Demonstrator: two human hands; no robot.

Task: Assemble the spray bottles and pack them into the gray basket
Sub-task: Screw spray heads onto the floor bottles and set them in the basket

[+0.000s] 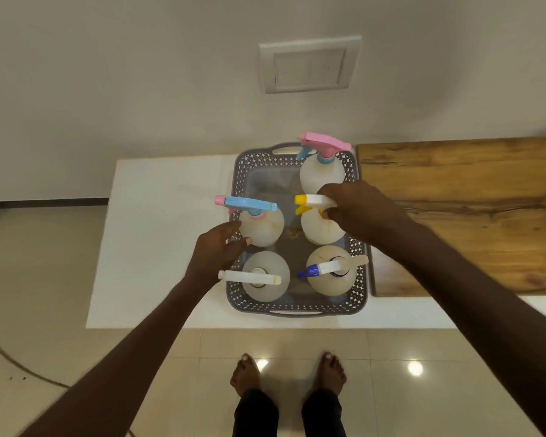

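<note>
Basket: the gray basket (297, 310) sits on the white bench (171, 247), against the wooden board (470, 216) at the bench's right end.
Bottles: five stand upright inside, all with heads on; the sixth place, far left, is bare.
Right grip: the right hand (363, 212) is curled round the neck of the yellow-nozzle bottle (320, 227), middle right.
Left grip: the left hand (218, 250) has fingers loosely bent against the side of the blue-head bottle (260, 228), middle left; a firm hold cannot be told.
Key relation: each bottle lies directly under its hand, long axis vertical, nozzles pointing left.
Judgement: packing looks nearly done.
</note>
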